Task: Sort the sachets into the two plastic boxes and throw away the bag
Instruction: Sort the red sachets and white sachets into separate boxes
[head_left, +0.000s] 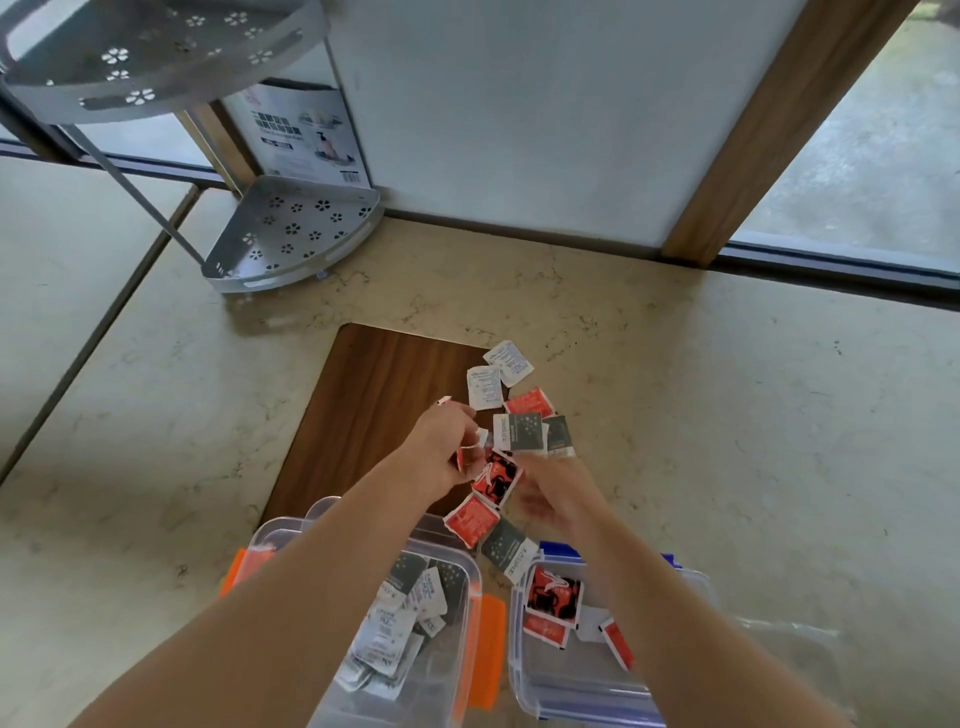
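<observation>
The loose sachets (511, 441) lie in a ragged line that runs from between the two hands away toward the far edge of the wooden board (374, 410), so the long axis of the pile points straight ahead of the person. Counted roughly, about ten remain out: two white ones farthest off, two or three dark grey, and the rest red or red-and-black, nearest the wrists.

The left hand (449, 449) is half closed, fingers curled around what looks like one or two small sachets, though motion blur makes the number unsure. The right hand (550, 491) is blurred too; its fingers are bent and loose above the red-and-black sachet (496, 480), and I cannot tell whether it grips anything. That sachet sits between both hands, slightly nearer the right.

Just behind the hands, under the forearms, stand two plastic boxes. The orange-clipped box (470, 571) below the left arm holds white and grey sachets; the blue-clipped box (691, 582) below the right arm holds red ones. So the red pieces likely belong to the right-hand side.

A clear bag (795, 649), I judge, lies on the desk (727, 415) outside the right arm.
</observation>
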